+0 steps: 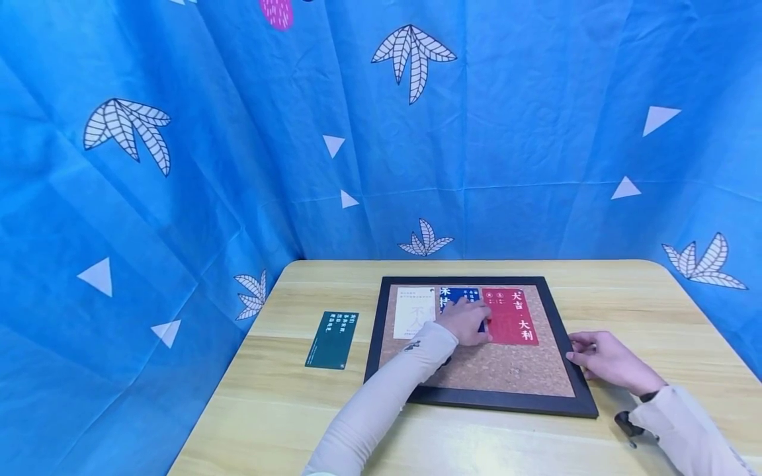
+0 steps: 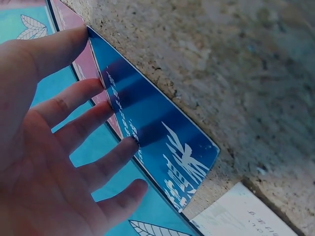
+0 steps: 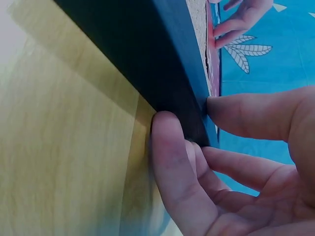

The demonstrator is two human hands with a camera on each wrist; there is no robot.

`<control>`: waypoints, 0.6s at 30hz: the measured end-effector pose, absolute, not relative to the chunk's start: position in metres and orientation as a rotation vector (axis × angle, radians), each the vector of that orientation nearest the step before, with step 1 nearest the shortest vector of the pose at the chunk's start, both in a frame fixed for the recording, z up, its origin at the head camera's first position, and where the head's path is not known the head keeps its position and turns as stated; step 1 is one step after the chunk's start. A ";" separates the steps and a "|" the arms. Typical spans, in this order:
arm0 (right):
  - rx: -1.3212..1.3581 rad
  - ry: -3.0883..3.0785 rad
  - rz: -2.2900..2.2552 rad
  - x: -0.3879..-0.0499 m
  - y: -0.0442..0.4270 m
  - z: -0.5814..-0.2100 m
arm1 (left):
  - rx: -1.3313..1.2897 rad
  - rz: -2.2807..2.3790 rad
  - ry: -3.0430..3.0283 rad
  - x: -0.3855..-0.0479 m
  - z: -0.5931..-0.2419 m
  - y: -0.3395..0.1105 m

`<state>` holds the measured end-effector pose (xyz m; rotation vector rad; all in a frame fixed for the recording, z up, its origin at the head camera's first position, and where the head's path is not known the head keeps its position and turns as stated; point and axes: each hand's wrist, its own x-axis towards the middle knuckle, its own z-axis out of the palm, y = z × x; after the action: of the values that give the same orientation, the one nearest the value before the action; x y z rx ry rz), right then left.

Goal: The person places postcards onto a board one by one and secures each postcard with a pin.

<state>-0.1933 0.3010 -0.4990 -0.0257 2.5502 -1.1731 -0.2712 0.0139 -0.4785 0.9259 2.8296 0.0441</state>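
A cork board (image 1: 500, 370) with a black frame lies on the table. My left hand (image 1: 467, 322) is over a blue card (image 2: 147, 108) with white writing on the cork. Its thumb touches the card's corner, while the spread, fairly straight fingers rest along one edge. To the right of the blue card lies a red card (image 1: 514, 320) with white characters, and to its left a cream card (image 1: 411, 317). My right hand (image 1: 610, 360) grips the black frame (image 3: 182, 73) at its right side, thumb on the upper edge and fingers against the outer side.
A dark green card (image 1: 332, 340) with white writing lies on the wooden table (image 1: 268, 396), left of the board. Behind the table and at its sides hangs a blue curtain (image 1: 506, 152) printed with leaves and triangles.
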 end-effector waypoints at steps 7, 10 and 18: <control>-0.012 2.537 -1.226 -0.193 0.302 -0.502 | 0.942 -0.019 2.877 -0.267 -0.477 0.016; 0.001 2.527 -1.243 -0.193 0.302 -0.504 | 0.943 -0.068 2.904 -0.266 -0.478 0.018; 0.044 2.535 -1.227 -0.195 0.303 -0.504 | 0.950 -0.062 2.921 -0.272 -0.472 0.016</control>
<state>-0.1951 0.3030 -0.5037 0.0442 2.5346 -1.2269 -0.2719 0.0164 -0.4716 0.9495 2.9210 -0.0621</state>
